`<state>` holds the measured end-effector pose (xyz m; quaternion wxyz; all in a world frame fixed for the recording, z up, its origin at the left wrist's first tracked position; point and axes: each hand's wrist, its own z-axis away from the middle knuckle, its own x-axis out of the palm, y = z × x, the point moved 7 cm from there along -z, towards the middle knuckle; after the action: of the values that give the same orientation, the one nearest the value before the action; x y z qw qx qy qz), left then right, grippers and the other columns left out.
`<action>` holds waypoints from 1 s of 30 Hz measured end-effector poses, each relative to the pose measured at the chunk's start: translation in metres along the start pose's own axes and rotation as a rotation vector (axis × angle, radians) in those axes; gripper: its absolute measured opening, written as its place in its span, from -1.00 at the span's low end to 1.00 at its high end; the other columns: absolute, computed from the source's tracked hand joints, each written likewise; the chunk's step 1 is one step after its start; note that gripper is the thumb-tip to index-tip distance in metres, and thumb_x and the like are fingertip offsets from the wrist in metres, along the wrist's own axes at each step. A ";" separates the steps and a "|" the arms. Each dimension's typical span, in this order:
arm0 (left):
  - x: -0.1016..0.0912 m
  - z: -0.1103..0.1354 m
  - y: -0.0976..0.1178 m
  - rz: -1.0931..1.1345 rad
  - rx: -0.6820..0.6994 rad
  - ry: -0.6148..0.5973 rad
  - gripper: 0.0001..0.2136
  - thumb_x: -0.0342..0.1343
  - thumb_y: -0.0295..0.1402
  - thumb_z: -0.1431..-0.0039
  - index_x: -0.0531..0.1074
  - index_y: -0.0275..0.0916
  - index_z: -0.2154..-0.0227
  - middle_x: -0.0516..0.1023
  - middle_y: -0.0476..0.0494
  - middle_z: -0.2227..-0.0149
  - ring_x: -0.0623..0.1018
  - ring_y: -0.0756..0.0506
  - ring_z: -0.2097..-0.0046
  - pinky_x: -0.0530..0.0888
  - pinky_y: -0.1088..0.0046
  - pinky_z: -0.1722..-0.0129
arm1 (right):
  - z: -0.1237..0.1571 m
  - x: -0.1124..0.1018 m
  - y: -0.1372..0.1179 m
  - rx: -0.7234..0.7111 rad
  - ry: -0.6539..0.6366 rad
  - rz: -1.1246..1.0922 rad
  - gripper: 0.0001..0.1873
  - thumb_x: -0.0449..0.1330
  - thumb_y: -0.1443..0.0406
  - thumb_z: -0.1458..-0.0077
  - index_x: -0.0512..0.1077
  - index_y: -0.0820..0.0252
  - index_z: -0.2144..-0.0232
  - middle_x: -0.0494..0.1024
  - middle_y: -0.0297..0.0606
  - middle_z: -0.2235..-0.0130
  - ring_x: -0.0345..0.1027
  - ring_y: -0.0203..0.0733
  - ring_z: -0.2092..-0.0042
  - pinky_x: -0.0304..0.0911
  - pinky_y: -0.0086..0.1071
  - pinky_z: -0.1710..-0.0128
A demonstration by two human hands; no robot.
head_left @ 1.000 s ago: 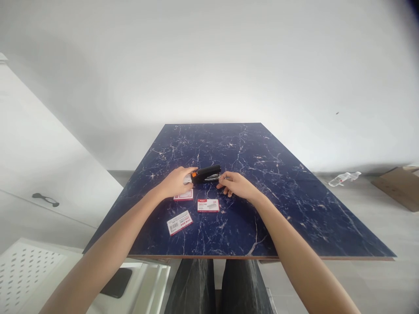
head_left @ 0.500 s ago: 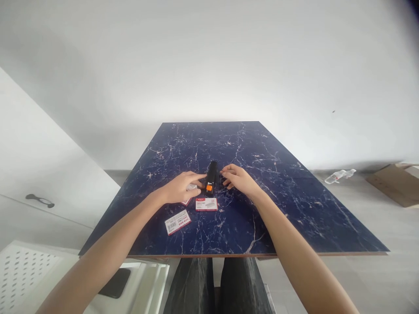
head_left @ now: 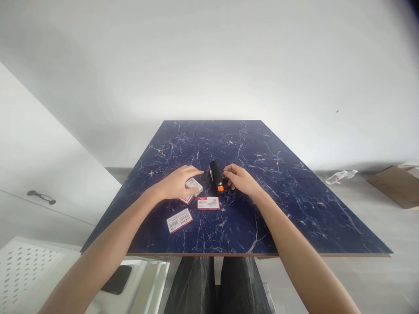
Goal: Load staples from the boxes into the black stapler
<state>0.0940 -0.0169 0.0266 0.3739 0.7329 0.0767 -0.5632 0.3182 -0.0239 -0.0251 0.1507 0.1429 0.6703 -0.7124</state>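
A black stapler (head_left: 215,175) with an orange end piece lies on the blue marbled table, a whitish part showing along its left side. My left hand (head_left: 180,182) is spread just left of it, thumb and forefinger apart, over a small white box (head_left: 194,186). Close against the stapler's right side, my right hand (head_left: 240,179) has loosely bent fingers and nothing visible in them. Under the left hand a red-and-white box (head_left: 187,199) partly shows. A red-and-white staple box (head_left: 208,203) lies below the stapler. Another staple box (head_left: 180,220) rests tilted, nearer me.
The blue table (head_left: 294,218) reaches to a white wall. On the floor at right lie a clear plastic bottle (head_left: 341,177) and a cardboard box (head_left: 396,185). At lower left stands a white perforated unit (head_left: 29,266) beside a dark flat object (head_left: 117,279).
The stapler has turned, its orange end swinging right toward my right hand. My left hand has drawn left off it, uncovering more of the small white box.
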 end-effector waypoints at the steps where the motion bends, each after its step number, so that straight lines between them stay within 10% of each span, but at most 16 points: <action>1: -0.002 0.000 -0.004 0.003 -0.020 -0.009 -0.44 0.16 -0.09 -0.20 0.36 -0.08 -0.25 0.43 -0.25 -0.18 0.46 -0.29 -0.13 0.43 0.18 -0.05 | 0.000 -0.002 0.000 -0.002 0.023 0.023 -0.88 0.12 0.24 -0.17 0.40 0.11 0.25 0.57 -0.29 0.29 0.41 -0.31 0.47 0.33 -0.50 0.57; 9: 0.006 -0.003 0.000 0.059 -0.019 -0.070 -0.63 0.22 -0.04 -0.12 0.54 -0.12 0.08 0.52 -0.18 0.05 0.55 -0.21 0.08 0.47 0.29 0.14 | 0.001 -0.003 -0.002 -0.064 0.060 0.128 -0.88 0.11 0.22 -0.16 0.41 0.08 0.27 0.56 -0.37 0.37 0.37 -0.31 0.47 0.25 -0.49 0.51; 14: -0.001 -0.005 0.002 0.107 -0.015 0.108 -0.77 0.21 -0.25 -0.11 0.43 -0.15 0.17 0.45 -0.18 -0.06 0.52 -0.20 0.01 0.46 0.24 0.04 | 0.002 0.000 -0.007 -0.115 0.046 0.114 -0.87 0.12 0.22 -0.16 0.42 0.07 0.25 0.57 -0.38 0.36 0.37 -0.29 0.44 0.23 -0.47 0.47; 30: -0.010 -0.008 -0.052 -0.099 -0.204 0.323 -0.55 0.21 -0.30 -0.12 0.39 -0.13 -0.10 0.39 -0.19 -0.09 0.51 -0.20 -0.02 0.43 0.24 -0.06 | 0.018 -0.006 -0.037 -0.309 0.300 0.361 -0.68 0.10 0.22 -0.21 0.37 0.10 -0.01 0.58 -0.26 0.25 0.39 -0.18 0.36 0.22 -0.32 0.26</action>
<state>0.0686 0.0280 0.0124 0.4007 0.7674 0.2286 -0.4452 0.3089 -0.0394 0.0119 0.1941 0.3393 0.7494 -0.5344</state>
